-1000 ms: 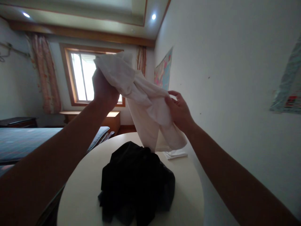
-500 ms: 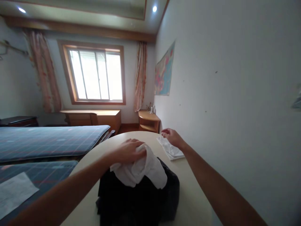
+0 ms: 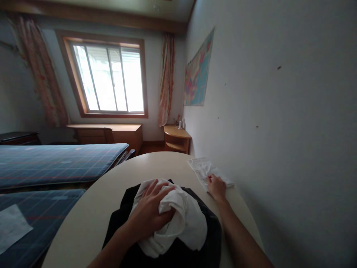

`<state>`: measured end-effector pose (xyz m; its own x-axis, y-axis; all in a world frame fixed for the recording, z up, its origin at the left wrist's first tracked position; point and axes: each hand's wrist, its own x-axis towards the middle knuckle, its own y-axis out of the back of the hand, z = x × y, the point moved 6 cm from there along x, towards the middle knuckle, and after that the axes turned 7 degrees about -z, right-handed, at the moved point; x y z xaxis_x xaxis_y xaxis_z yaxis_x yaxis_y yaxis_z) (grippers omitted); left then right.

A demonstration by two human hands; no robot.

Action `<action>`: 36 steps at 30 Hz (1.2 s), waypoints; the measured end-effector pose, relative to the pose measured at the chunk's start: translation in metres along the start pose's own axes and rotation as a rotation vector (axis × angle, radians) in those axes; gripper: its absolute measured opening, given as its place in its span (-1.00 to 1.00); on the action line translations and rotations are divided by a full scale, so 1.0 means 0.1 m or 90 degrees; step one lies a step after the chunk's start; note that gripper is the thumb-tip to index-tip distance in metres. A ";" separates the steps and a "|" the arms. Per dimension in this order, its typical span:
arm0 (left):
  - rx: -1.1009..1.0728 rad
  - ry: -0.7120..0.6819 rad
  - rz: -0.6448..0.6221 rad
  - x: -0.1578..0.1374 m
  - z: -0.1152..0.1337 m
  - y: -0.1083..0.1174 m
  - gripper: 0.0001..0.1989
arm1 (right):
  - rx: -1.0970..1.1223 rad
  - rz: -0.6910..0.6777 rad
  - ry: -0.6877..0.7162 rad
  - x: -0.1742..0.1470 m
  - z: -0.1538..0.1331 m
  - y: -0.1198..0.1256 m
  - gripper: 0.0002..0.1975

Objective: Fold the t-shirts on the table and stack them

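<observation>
White cloth [image 3: 192,221] | crumpled atop black cloth [image 3: 181,258], under spread left hand [image 3: 150,212] | curled right hand [image 3: 216,188], grip unclear, at folded white item [image 3: 199,168] right of black cloth | possible slide off from sideways push

Bare hands [image 3: 149,212] w/ bare forearms [image 3: 240,232], L+R

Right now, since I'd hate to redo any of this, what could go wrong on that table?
The white cloth sits loosely bunched on the black heap, under the left hand; it might slip or unfold if that hand lifts.

The flat white item at the fingers of the right hand lies close to the edge of the table, so a careless nudge could push it off.
</observation>
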<state>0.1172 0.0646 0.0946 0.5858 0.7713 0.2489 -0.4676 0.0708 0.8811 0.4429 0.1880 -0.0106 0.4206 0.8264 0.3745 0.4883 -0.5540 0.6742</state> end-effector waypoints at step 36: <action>-0.290 0.133 0.099 1.86 -0.09 0.17 -0.91 | 0.405 -0.169 0.201 -0.52 -1.13 0.46 -0.43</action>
<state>0.2126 0.2149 0.1522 0.3636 0.9011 0.2362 -0.8060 0.1772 0.5647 0.3569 0.1311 0.0727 0.0358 0.8767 0.4797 0.9299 -0.2051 0.3054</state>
